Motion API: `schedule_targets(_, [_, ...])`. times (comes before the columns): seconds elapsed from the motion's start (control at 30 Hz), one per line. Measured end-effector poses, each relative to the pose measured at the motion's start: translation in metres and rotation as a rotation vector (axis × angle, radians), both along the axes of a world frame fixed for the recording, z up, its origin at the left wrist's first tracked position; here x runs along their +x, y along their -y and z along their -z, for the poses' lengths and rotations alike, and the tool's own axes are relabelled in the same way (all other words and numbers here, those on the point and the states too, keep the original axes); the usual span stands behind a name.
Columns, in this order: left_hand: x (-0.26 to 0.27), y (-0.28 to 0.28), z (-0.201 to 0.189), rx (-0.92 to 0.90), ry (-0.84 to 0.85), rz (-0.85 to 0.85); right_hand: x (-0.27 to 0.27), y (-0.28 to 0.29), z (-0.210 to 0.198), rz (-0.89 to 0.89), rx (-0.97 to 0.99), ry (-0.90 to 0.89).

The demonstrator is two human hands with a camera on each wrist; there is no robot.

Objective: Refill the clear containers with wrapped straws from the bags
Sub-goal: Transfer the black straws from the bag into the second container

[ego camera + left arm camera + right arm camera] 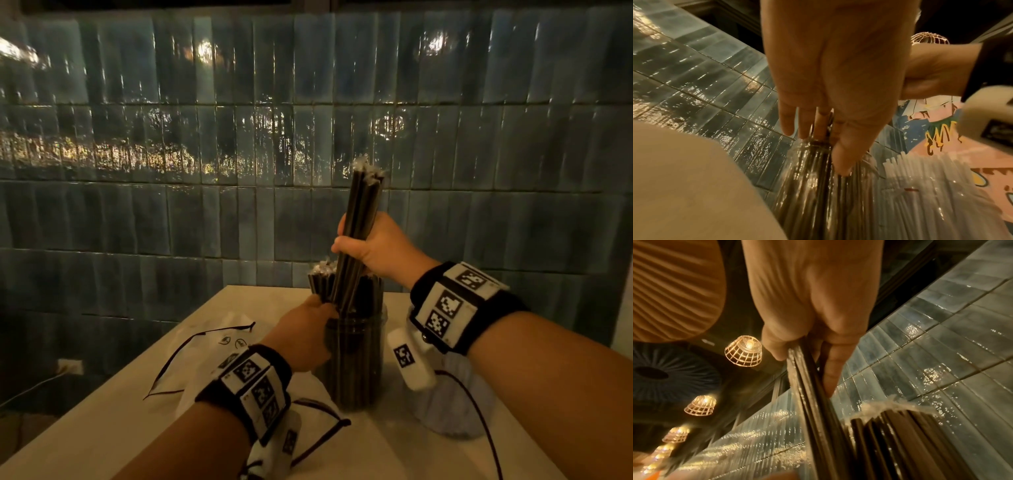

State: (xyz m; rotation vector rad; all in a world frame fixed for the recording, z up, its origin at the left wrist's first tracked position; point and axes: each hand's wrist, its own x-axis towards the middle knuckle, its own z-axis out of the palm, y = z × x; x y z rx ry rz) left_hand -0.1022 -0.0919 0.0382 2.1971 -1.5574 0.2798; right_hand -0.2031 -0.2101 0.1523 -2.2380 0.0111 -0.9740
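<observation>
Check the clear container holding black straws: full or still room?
Nearly full: black straws pack the clear container and stand above its rim. The right hand holds another bundle partly in.

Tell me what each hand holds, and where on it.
Right hand grips a bundle of black wrapped straws near its middle. Left hand rests at the clear container rim; no clear grip.

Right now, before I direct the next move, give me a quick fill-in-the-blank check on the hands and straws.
1. The right hand grips a bundle of ____ wrapped straws.
2. The left hand is at the rim of the ____ container.
3. The second container holds ____ straws.

Missing words: black; clear; white
</observation>
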Motion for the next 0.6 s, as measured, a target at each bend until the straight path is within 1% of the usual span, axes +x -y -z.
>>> schedule_targets(0.13, [0.001, 0.004, -0.006, 0.029, 0.014, -0.014, 0.013, 0.008, 0.008, -0.028, -0.026, -0.023])
schedule_targets(0.23, [0.000, 0.007, -0.006, 0.059, 0.041, -0.031, 0.023, 0.012, 0.019, 0.004, -0.034, -0.017])
schedule_targets(0.3, [0.002, 0.008, -0.004, 0.053, 0.045, -0.040, 0.029, 0.013, 0.026, 0.064, -0.042, -0.054])
schedule_targets(0.43, [0.004, 0.008, -0.005, 0.042, 0.057, -0.052, 0.039, 0.019, 0.030, 0.313, -0.123, -0.113])
schedule_targets(0.47, [0.004, 0.008, -0.005, 0.035, 0.064, -0.048, 0.040, 0.020, 0.032, 0.341, -0.123, -0.119])
schedule_targets(0.53, [0.001, 0.007, -0.005, 0.006, 0.080, -0.026, 0.041, 0.022, 0.040, 0.340, -0.104, -0.155])
schedule_targets(0.6, [-0.001, 0.005, -0.004, -0.019, 0.084, 0.002, 0.040, 0.025, 0.052, 0.392, -0.154, -0.255])
